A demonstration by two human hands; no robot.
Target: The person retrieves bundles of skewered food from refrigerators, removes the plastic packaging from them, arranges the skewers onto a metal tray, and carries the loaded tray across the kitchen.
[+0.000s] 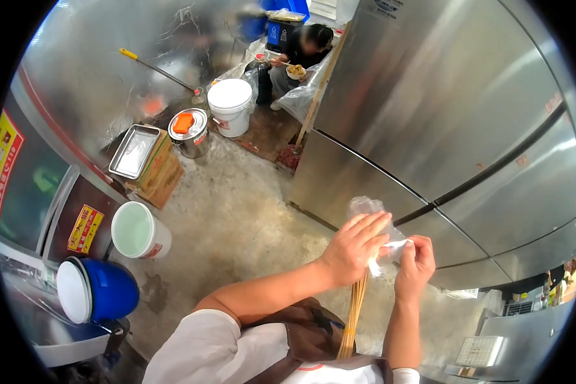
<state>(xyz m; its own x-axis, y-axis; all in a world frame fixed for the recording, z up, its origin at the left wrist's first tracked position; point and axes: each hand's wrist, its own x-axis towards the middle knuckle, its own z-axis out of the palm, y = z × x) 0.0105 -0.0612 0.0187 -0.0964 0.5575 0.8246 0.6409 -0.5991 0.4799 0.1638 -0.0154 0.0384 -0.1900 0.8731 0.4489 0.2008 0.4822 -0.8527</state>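
My left hand (pixel 357 248) is closed over a crumpled clear plastic bag (pixel 366 205), its fingers bent together at the bag's top. Fingertips of my right hand (pixel 416 265) pinch the bag's other side, where the film is drawn up between both hands. A bundle of thin bamboo skewers (pixel 354 313) hangs below my left palm and runs down in front of my brown apron (pixel 307 329). The upper ends of the skewers are hidden by the hand and the bag, so how they are held cannot be made out.
A large steel refrigerator (pixel 422 115) stands ahead and right. Along the left are a blue drum (pixel 114 290), an open white bucket (pixel 161 238), a cardboard box (pixel 160 176) bearing a metal tray, a steel pot (pixel 195 146) and a lidded white bucket (pixel 233 118). Behind, a person (pixel 294 54) sits with a bowl.
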